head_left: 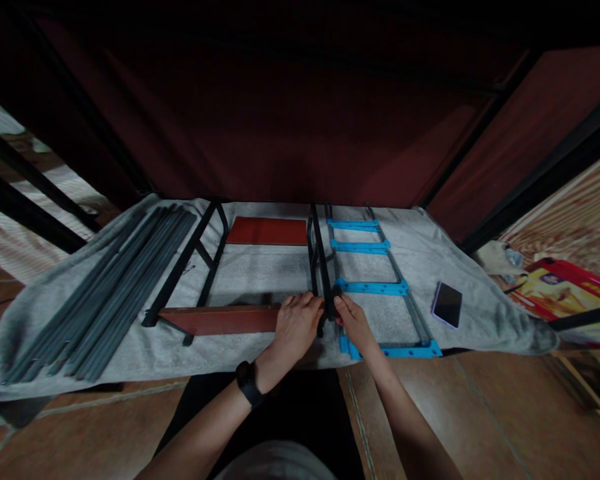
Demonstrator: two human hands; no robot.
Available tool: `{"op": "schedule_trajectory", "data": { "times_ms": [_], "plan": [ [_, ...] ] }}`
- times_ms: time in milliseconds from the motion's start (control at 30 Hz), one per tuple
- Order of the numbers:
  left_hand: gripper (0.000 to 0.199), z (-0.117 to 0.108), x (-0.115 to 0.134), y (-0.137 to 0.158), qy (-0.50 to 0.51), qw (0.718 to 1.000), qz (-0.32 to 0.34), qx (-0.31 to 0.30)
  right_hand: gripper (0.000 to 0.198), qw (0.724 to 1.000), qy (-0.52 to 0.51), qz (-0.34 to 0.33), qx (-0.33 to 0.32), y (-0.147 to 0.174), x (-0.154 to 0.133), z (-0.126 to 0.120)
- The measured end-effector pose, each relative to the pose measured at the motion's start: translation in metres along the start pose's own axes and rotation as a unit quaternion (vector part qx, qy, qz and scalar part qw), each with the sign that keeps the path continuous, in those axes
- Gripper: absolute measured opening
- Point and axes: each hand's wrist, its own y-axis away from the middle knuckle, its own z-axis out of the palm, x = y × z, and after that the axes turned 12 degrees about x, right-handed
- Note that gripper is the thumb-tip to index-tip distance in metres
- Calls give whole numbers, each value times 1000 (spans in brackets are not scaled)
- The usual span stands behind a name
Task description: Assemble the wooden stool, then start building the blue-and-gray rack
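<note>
My left hand [300, 320] is closed over the right end of a reddish-brown board [230, 320], against the leg of a black metal side frame [321, 247]. On the other side of that leg, my right hand [353, 320] has its thumb and fingers pressed together at a small dark piece I cannot make out. The board stands on its long edge between this frame and a second black side frame [190, 270] on the left. Farther back, another red-brown board [267, 231] lies between the two frames. My left hand hides the joint of board and frame.
A grey cloth [260, 270] covers the work surface. Several grey tubes [105, 287] lie at the left. At the right are a rack of grey tubes with blue connectors [375, 288] and a phone [447, 305]. A red-yellow package [570, 290] sits beyond; a dark red panel [280, 133] stands behind.
</note>
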Motion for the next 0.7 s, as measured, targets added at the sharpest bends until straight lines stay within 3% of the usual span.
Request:
{"op": "schedule_trajectory", "data": {
  "times_ms": [167,367,433,600,700],
  "plan": [
    [22,-3,1,0,8,1000,-3,-3,33,999,31,-38,20,7,-7,-3],
    [23,-4,2,0,1,1000,1,-6,29,985,103,-136,7,2,-7,-5],
    [23,-4,2,0,-1,1000,2,-7,29,987,102,-126,6,-1,-6,-3],
    [23,-5,3,-2,-5,1000,1,-11,34,999,30,-15,16,1,-5,1],
    [23,-6,2,-2,-5,1000,3,-14,34,998,41,-41,21,5,-6,-2]
  ]
}}
